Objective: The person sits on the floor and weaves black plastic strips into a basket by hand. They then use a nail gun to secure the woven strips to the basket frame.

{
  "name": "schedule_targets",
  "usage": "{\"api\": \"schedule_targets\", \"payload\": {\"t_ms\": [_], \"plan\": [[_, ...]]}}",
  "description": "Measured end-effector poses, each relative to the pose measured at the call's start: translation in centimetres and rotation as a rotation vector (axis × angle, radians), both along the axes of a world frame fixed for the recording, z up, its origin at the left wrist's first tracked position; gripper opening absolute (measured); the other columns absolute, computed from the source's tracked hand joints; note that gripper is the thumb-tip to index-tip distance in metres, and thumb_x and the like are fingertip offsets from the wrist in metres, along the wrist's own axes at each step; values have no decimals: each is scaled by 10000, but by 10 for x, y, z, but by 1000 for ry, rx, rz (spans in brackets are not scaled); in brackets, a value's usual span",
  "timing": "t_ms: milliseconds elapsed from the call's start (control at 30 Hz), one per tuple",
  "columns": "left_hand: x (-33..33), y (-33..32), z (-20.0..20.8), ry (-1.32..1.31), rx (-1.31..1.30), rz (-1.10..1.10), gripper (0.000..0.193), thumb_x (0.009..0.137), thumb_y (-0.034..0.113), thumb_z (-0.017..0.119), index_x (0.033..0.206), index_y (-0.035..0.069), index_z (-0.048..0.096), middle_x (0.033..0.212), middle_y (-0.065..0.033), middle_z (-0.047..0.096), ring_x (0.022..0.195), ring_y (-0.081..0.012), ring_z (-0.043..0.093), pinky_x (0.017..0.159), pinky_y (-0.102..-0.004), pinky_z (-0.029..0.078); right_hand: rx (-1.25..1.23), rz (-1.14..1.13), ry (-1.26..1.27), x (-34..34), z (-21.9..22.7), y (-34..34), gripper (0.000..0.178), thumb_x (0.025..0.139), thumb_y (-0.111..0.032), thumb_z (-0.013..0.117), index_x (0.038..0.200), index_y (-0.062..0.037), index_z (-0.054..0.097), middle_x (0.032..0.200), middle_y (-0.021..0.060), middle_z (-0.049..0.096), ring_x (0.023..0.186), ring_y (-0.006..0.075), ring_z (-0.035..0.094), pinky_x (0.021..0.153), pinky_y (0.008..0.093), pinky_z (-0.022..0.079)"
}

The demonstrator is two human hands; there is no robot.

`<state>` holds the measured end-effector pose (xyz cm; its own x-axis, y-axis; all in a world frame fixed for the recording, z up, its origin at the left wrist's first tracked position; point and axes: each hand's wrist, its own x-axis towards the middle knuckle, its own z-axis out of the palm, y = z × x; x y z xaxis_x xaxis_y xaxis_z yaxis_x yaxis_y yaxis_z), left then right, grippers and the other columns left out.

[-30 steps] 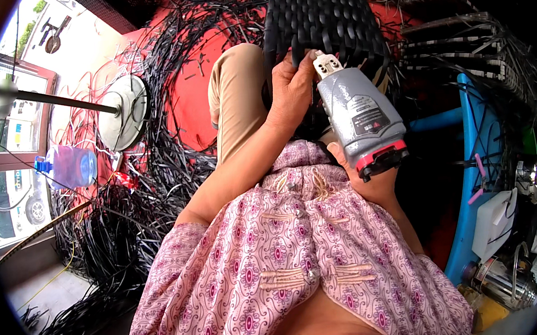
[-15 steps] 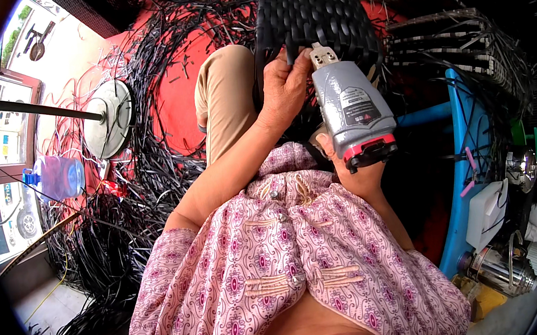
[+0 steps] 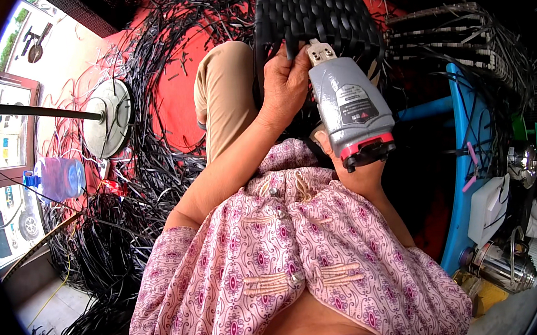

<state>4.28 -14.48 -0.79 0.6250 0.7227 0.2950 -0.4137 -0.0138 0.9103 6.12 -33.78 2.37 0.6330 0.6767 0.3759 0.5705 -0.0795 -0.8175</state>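
A panel woven from flat black strips [image 3: 314, 6] stands in front of me, its near edge crossing above my knees. My left hand [image 3: 284, 77] is closed at that edge, thumb and fingers pinching the end of a black strip. In my right hand [image 3: 356, 174] is a grey power tool [image 3: 350, 100] with a pale metal nose and a red-and-black base. Its nose points away from me and lies close beside my left fingertips, at the panel's edge. The tool's body hides most of my right fingers. I cannot tell whether the nose touches the strips.
Loose black strips [image 3: 94, 251] lie heaped on the left and over the red floor covering [image 3: 174, 112]. Left stand a round metal base with a pole [image 3: 107, 119] and a water jug [image 3: 60, 178]. Right are a blue plastic piece [image 3: 460, 213], a strip-wound frame [image 3: 437, 29] and a metal flask [image 3: 505, 267].
The power tool's nose has shifted slightly up and left, nearer my left fingers. My left hand stays pinched at the panel's edge, almost unmoved.
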Motion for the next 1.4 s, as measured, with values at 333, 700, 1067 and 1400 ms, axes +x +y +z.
{"api": "schedule_targets", "payload": {"t_ms": [333, 700, 1067, 1400], "plan": [[-3, -5, 14, 28, 4, 84, 187, 1023, 146, 591, 1030, -10, 692, 828, -63, 732, 748, -70, 644, 668, -274, 524, -42, -12, -106, -1, -2, 8, 360, 794, -66, 791, 1118, -11, 645, 906, 113, 722, 810, 241, 718, 738, 343, 559], [-4, -9, 19, -50, -209, -22, 168, 1039, 114, 595, 1041, -1, 716, 887, -20, 726, 801, -62, 654, 702, -231, 536, 7, -38, -46, -6, 20, 6, 323, 856, -156, 806, 1114, -11, 677, 1030, 109, 685, 892, 280, 658, 830, 415, 522], [-58, -40, 58, 223, -230, -72, 392, 994, 230, 676, 1216, -83, 597, 999, -85, 677, 848, -119, 657, 736, -264, 571, 84, 71, 101, -6, 27, -28, 231, 859, 54, 711, 1087, 22, 730, 1067, 114, 744, 991, 211, 707, 876, 348, 549], [-54, -33, 94, 289, -203, 154, 486, 952, 372, 723, 1104, -82, 640, 908, -63, 666, 708, -86, 620, 629, -220, 532, 70, 89, -328, 5, 21, -37, 264, 879, -98, 804, 1072, 10, 659, 984, 80, 683, 842, 197, 631, 769, 348, 518]]}}
